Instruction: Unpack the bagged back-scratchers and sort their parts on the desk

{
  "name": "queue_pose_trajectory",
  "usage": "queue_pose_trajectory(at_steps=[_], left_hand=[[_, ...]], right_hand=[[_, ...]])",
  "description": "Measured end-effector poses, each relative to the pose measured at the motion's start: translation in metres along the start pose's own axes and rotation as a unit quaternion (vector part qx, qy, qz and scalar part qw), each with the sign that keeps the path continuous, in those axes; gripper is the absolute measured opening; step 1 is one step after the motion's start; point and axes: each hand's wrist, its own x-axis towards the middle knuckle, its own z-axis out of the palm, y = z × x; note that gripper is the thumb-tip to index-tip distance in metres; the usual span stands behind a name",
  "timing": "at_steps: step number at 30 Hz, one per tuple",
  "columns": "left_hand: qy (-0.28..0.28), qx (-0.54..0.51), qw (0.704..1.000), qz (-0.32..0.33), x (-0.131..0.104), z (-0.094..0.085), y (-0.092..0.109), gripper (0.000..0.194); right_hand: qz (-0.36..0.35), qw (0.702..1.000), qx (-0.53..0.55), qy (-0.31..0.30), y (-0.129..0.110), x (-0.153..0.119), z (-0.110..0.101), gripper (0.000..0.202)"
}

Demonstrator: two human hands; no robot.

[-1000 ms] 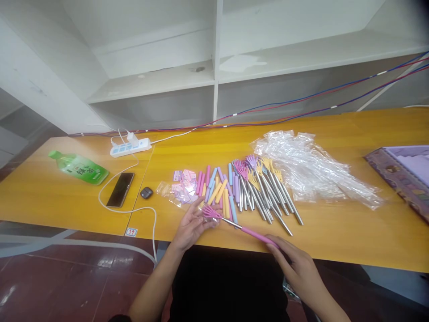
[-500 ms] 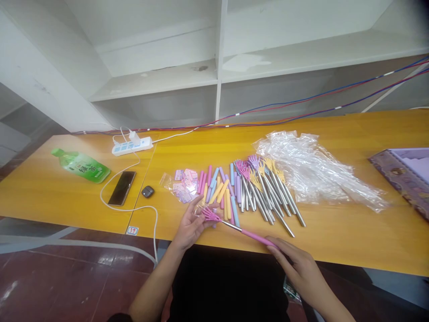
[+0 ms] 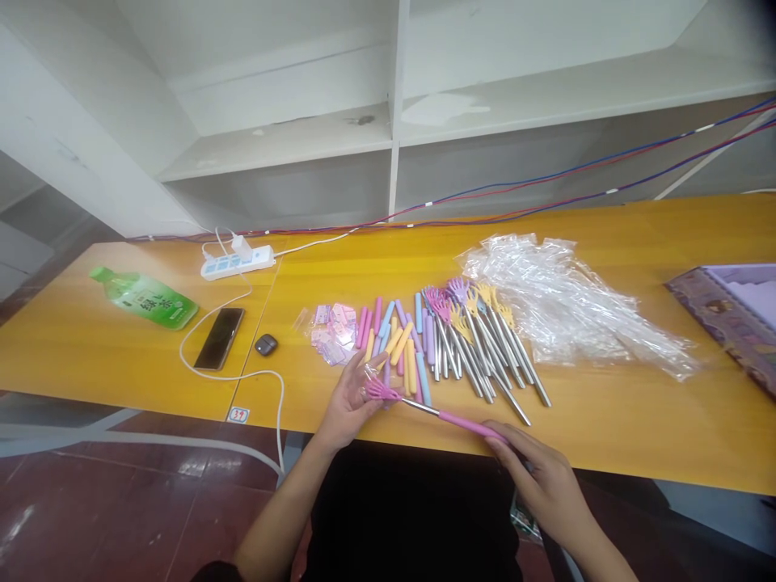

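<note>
My right hand (image 3: 537,461) grips the end of a pink-handled back scratcher (image 3: 464,422), which slants up to the left across the desk's front edge. Its pink claw head lies at my left hand (image 3: 344,408), whose thumb and fingers curve around a bit of clear plastic bag (image 3: 369,372); how far the bag covers the claw is hard to see. Just beyond are loose foam handle sleeves (image 3: 400,343) in pink, blue, yellow and purple. To their right sits a pile of metal back scratchers (image 3: 478,347) with pink, purple, yellow and blue claws.
Small printed cards (image 3: 333,335) lie left of the sleeves. Clear plastic bags (image 3: 546,299) are heaped behind the pile, and a purple box (image 3: 727,323) stands far right. Leftward are an earbud case (image 3: 266,345), a phone (image 3: 219,339), a green bottle (image 3: 149,301) and a power strip (image 3: 238,263).
The back scratcher and both hands have barely moved. The fingers of my left hand and the plastic at the claw have shifted slightly. The camera view has shifted a little.
</note>
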Motion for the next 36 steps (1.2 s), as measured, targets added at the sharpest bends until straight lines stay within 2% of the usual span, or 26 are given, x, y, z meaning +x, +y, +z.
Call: queue_pose_trajectory(at_steps=[7, 14, 21, 25, 29, 32, 36], left_hand=[[0.005, 0.024, 1.0, -0.011, 0.003, -0.005, 0.004, 0.087], [-0.005, 0.004, 0.999, -0.044, 0.001, 0.004, 0.014, 0.083], [-0.02, 0.013, 0.999, -0.034, -0.003, 0.011, 0.028, 0.085], [-0.032, 0.022, 0.999, -0.019, -0.001, 0.011, 0.03, 0.073], [-0.041, 0.041, 0.998, -0.013, -0.002, 0.013, 0.022, 0.061], [-0.041, 0.072, 0.996, -0.03, -0.004, 0.017, 0.016, 0.059], [-0.034, 0.119, 0.99, -0.067, -0.005, 0.024, 0.014, 0.05]], right_hand=[[-0.002, 1.0, -0.022, 0.016, 0.001, 0.002, -0.005, 0.029], [-0.018, 1.0, -0.001, -0.017, -0.014, 0.003, 0.005, 0.028], [-0.044, 0.996, 0.046, -0.056, -0.029, 0.008, 0.006, 0.025], [-0.035, 0.995, 0.053, -0.074, -0.038, 0.011, 0.012, 0.027], [-0.045, 0.992, 0.062, -0.099, -0.047, 0.013, 0.025, 0.029], [-0.059, 0.991, 0.061, -0.106, -0.052, 0.014, 0.031, 0.031], [-0.058, 0.991, 0.057, -0.104, -0.054, 0.016, 0.027, 0.032]])
